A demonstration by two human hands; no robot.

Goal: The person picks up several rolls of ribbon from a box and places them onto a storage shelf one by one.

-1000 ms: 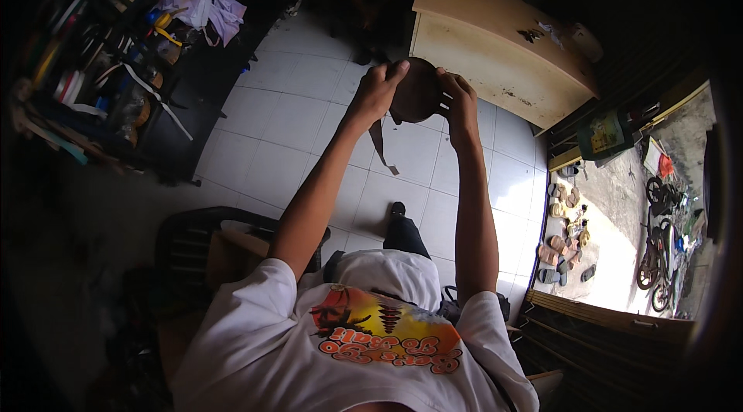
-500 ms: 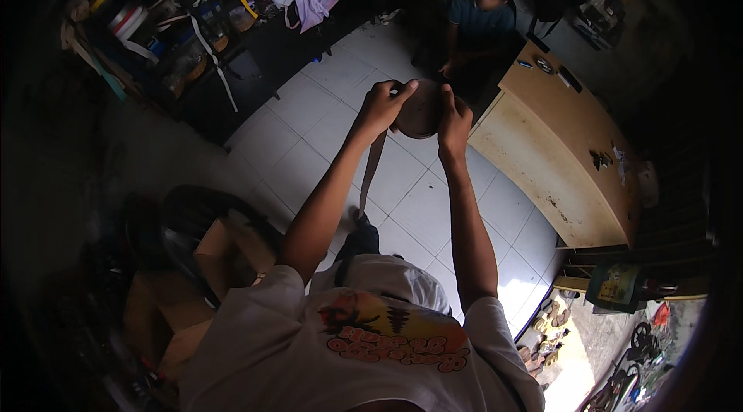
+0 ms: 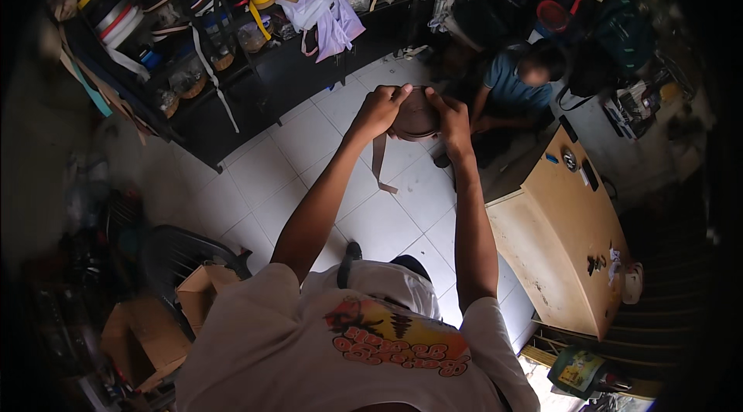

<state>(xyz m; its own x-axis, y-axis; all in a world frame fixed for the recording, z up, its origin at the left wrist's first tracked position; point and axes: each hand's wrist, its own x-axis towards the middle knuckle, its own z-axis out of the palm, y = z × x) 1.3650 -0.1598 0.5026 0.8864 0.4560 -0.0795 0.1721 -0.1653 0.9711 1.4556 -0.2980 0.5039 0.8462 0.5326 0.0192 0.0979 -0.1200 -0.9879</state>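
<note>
A flat round roll of brown strap (image 3: 416, 113) is held up at arm's length in front of me. My left hand (image 3: 377, 112) grips its left edge, with the thumb on top near the rim. On the opposite side, my right hand (image 3: 452, 119) is closed on the right edge, thumb also on top. A loose strap tail (image 3: 378, 158) hangs below my left hand and bends to the right at its end. The fingers under the roll are mostly hidden.
A dark shelf (image 3: 267, 75) at the far left carries tape rolls, bags and a lilac cloth (image 3: 333, 21). Another person (image 3: 511, 83) sits low beyond my right hand. To the right stands a wooden desk (image 3: 573, 218). Cardboard boxes (image 3: 147, 338) and a black chair (image 3: 174, 246) are near left.
My view has turned, so the desk appears lower and the shelf shows more. My hands are slightly closer together on the roll. The strap's hanging tail looks shorter, its end now bent rightward.
</note>
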